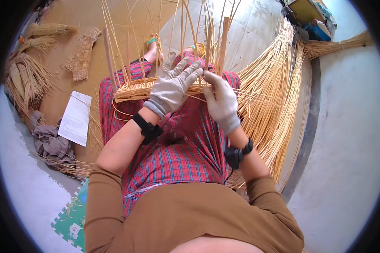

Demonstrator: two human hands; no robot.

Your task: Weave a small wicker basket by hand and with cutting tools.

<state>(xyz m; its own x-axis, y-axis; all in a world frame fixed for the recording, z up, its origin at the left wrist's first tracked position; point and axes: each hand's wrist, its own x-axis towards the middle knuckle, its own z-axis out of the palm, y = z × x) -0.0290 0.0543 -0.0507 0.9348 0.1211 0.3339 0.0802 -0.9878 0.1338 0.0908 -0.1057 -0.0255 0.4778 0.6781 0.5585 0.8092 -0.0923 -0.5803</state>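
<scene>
Across my lap lies a partly woven wicker base (135, 93), with thin upright rods and thicker wooden stakes (222, 46) standing from it. My left hand (171, 84), in a pale glove, rests open on the weave, its fingers stretched out toward the right-hand stakes. At the right end of the weave my right hand (222, 99), also gloved, curls its fingers and thumb round a wicker strand; its fingertips are partly hidden. Loose wicker strands (264, 98) trail out to the right from beside it. A thin strand loops below the left end.
A large spread bundle of wicker rods (266, 84) lies to my right, with another bundle (340, 44) behind it. On the left are straw bundles (27, 80), a small woven piece (82, 55), a white sheet (76, 118), a grey cloth (52, 141) and a green foam mat (69, 219).
</scene>
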